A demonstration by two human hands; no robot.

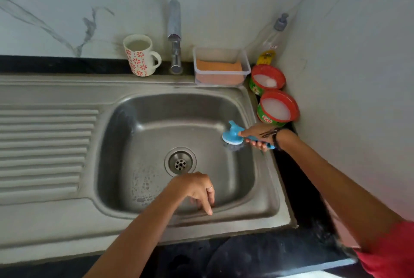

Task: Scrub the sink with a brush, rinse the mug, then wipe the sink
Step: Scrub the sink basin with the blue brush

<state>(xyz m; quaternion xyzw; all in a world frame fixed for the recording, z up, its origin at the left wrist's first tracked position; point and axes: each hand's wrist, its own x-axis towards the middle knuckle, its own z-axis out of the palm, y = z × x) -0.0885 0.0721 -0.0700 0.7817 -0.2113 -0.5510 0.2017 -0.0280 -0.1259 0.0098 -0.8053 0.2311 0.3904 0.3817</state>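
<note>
— Fingers (257, 144) of the right hand (259, 135) curl round the blue brush (234, 135), its head against the sink's (264, 208) right wall.
— And the left hand (197, 188)?
— Loose, fingers hanging apart over the front rim, holding nothing.
— Where's the mug (140, 54)?
— Upright on the back ledge, left of the tap (175, 37). Right of the tap sits a clear box (221, 65) with a sponge, then two red tubs (274, 98) and a bottle (272, 41) in the counter (298, 179) corner.

R hand (259, 137) gripping blue brush (234, 135) handle, arm reaching in from right. L hand (199, 190) hangs loose, fingers drooping down.
</note>
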